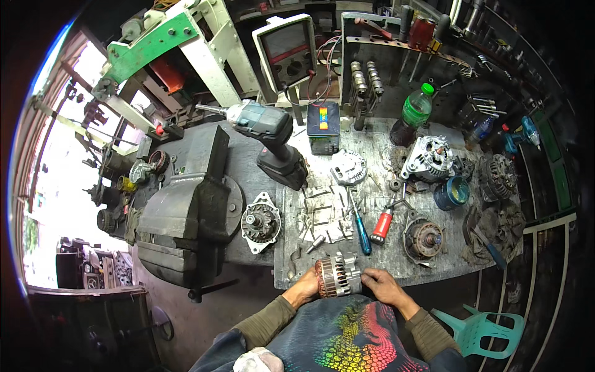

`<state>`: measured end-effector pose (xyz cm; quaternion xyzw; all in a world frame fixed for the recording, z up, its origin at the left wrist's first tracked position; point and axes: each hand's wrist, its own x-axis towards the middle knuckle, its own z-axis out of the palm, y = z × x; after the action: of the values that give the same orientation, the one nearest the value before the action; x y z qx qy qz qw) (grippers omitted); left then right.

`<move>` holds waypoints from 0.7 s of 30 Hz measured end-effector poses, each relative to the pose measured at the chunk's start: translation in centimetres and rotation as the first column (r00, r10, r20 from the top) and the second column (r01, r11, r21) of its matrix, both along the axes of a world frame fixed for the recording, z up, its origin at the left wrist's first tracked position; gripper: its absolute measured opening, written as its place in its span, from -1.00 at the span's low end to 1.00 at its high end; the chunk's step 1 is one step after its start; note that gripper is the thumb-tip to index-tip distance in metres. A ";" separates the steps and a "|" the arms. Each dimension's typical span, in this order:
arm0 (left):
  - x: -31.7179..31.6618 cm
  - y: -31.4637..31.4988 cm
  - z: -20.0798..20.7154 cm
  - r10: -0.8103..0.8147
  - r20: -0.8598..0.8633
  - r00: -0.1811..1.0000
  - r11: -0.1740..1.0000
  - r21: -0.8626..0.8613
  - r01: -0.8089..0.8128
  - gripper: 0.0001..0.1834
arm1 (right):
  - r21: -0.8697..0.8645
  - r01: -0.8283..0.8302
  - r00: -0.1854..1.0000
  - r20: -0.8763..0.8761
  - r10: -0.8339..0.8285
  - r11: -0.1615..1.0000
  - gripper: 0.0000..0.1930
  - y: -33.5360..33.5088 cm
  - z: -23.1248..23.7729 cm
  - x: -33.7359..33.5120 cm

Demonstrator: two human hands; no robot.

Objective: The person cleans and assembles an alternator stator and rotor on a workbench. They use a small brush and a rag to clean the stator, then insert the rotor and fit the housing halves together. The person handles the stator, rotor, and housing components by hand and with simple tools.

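Observation:
Close against my body at the bench's front edge is an alternator half [338, 275], a silver slotted housing with a copper-wound stator at its left end. My left hand [302, 289] wraps around the copper end. On the opposite side, my right hand [382, 287] is closed with its fingertips against the silver casing. Just beyond lie a blue screwdriver [362, 232], a red-bodied tool [382, 226] and a small metal socket-like piece [316, 243]. An alternator rotor in its end frame [260, 223] lies to the left, and another round alternator part [424, 239] to the right.
A large dark vise [186, 211] fills the bench's left side. Behind stand a cordless impact wrench [273, 142], a battery [323, 124], a green-capped bottle [416, 108] and an analog meter [286, 53]. A blue jar [452, 193] stands right; a teal plastic chair [477, 335] is lower right.

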<state>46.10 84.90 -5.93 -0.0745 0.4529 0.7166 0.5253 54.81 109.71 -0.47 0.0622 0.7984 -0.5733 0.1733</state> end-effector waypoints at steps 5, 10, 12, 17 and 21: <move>0.2 -0.3 -1.3 0.000 -0.035 0.999 1.000 0.017 0.000 -0.68 | 0.028 -0.056 0.998 0.003 0.056 0.998 -0.65 0.8 -1.5 0.5; 0.6 1.0 -2.3 0.037 -0.182 0.983 0.999 -0.019 -0.041 -0.74 | 0.052 0.030 0.996 0.083 -0.034 0.998 -0.62 1.4 -3.4 0.7; 1.3 1.6 -1.7 0.001 -0.115 0.993 0.964 -0.265 -0.032 -0.75 | 0.002 -0.014 0.999 0.033 0.014 1.000 -0.52 2.0 -4.3 0.0; 1.1 1.4 0.2 -0.042 -0.399 0.916 0.959 -0.274 -0.075 -0.66 | -0.325 0.379 0.795 0.593 -0.126 0.866 -0.38 3.1 -5.5 1.0; 0.7 1.3 0.4 -0.068 -0.374 0.925 0.942 -0.331 -0.064 -0.64 | -0.404 0.376 0.742 0.670 -0.010 0.834 -0.35 3.0 -5.0 0.6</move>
<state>46.79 86.22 -5.56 -0.0225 0.6618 0.6287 0.4078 55.44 112.69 -5.50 0.2917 0.4947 -0.7235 0.3830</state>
